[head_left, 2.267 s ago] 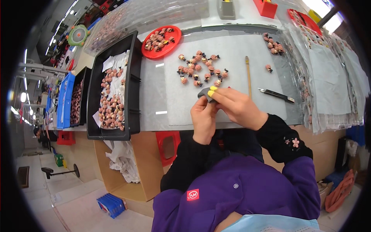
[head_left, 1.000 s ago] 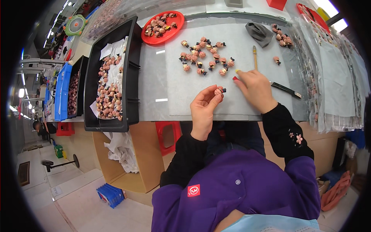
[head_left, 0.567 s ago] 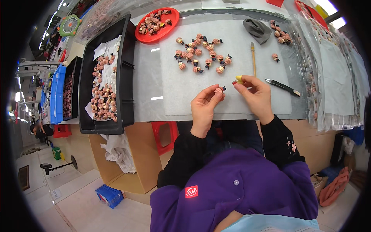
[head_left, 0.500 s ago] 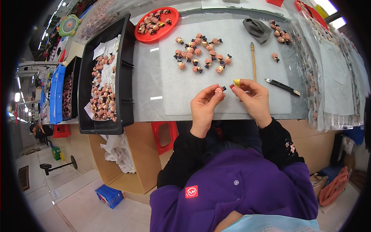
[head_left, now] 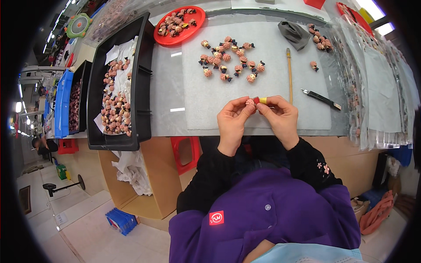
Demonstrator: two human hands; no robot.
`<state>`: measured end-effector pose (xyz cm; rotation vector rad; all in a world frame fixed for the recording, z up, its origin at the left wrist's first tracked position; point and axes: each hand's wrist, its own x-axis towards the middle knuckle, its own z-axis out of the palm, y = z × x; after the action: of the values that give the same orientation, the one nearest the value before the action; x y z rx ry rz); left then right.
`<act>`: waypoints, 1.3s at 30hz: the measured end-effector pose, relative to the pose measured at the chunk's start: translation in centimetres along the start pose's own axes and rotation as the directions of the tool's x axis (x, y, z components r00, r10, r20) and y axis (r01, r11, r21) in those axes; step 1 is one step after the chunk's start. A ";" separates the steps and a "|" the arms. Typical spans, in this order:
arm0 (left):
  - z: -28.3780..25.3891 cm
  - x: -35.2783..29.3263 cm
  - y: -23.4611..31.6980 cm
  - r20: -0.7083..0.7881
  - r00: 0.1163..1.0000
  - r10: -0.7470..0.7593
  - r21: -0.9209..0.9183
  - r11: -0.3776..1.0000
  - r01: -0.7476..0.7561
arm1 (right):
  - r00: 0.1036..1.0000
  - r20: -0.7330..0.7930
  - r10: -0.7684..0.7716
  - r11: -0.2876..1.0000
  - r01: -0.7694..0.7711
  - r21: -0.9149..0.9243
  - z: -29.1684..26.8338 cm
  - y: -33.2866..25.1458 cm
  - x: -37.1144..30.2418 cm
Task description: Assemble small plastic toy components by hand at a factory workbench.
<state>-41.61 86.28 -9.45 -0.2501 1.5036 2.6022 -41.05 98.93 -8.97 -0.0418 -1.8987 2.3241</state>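
Note:
My left hand (head_left: 232, 119) is closed in a pinch on a small pink curly-topped figurine piece (head_left: 250, 102). Facing it, my right hand (head_left: 280, 119) pinches a small red piece (head_left: 256, 100), whose kind I cannot make out, against the figurine piece. Something yellow (head_left: 263, 100) wraps a fingertip of that hand. Both hands are above the near part of a white mat (head_left: 210, 111). Beyond them, several similar pink and dark figurine pieces (head_left: 226, 57) lie grouped on the mat. The fingers partly hide the figurine piece and the red piece.
A brush-like stick (head_left: 289, 79) and a black-handled craft knife (head_left: 322, 98) lie to the right. A red plate (head_left: 199, 22) and a black crate (head_left: 142, 87) hold more pieces on the left. Grey cloth (head_left: 293, 35) sits far right, near hanging plastic bags (head_left: 377, 96).
My right hand has moved left and slightly down, bringing the red piece against the figurine piece. My left hand has barely moved and keeps its pinch.

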 end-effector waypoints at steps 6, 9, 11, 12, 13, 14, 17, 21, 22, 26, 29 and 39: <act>-0.1 0.0 -0.4 0.005 1.000 0.016 0.037 0.999 -0.016 | 1.000 -0.006 -0.028 0.999 0.028 -0.039 -0.2 0.1 0.0; -0.1 0.0 -0.2 -0.001 1.000 0.005 0.017 1.000 -0.005 | 1.000 0.001 -0.026 0.988 0.026 -0.154 -0.2 -0.1 0.1; 0.0 -0.1 -0.2 0.000 1.000 0.013 0.021 1.000 -0.013 | 0.999 0.000 -0.047 0.978 0.047 -0.204 0.0 -0.5 0.3; 0.0 -0.1 -0.2 -0.002 1.000 0.022 0.025 0.999 -0.022 | 0.999 -0.001 -0.048 0.978 0.047 -0.205 0.0 -0.6 0.2; 0.0 -0.1 -0.3 -0.001 1.000 0.022 0.025 0.999 -0.022 | 1.000 0.003 -0.030 0.977 0.030 -0.212 0.0 -0.8 0.1; 0.1 -0.1 -0.5 -0.030 0.999 0.036 0.009 0.999 -0.036 | 1.000 0.006 -0.014 0.975 0.015 -0.220 0.0 -0.9 0.1; 0.1 -0.1 -0.4 -0.054 0.998 0.038 0.000 0.999 -0.038 | 1.000 0.014 0.001 0.972 0.002 -0.235 -0.1 -0.7 0.1; -0.2 0.1 -0.3 -0.042 0.999 -0.015 -0.018 1.000 0.014 | 1.000 0.011 0.001 0.978 0.002 -0.208 0.1 -0.7 0.4; -0.2 0.1 -0.4 -0.043 0.999 -0.013 -0.018 1.000 0.012 | 1.000 0.016 -0.012 0.973 0.016 -0.231 0.2 -0.7 0.2; 0.0 -0.1 -0.4 -0.042 0.999 0.005 -0.014 1.000 -0.006 | 0.993 -0.025 0.117 0.976 -0.120 -0.180 0.1 -1.2 0.6; 0.1 -0.3 -0.5 -0.042 0.999 0.033 0.009 0.999 -0.033 | 0.999 0.005 0.037 0.980 -0.036 -0.195 -0.1 -0.7 0.4; 0.3 -0.6 -1.2 -0.034 0.994 0.108 0.049 0.993 -0.106 | 0.991 0.038 0.131 0.955 -0.116 -0.272 -0.9 -1.5 0.5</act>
<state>-40.79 87.10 -10.21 -0.2201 1.6323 2.6531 -41.29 100.10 -7.69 -0.1297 -2.2908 2.1417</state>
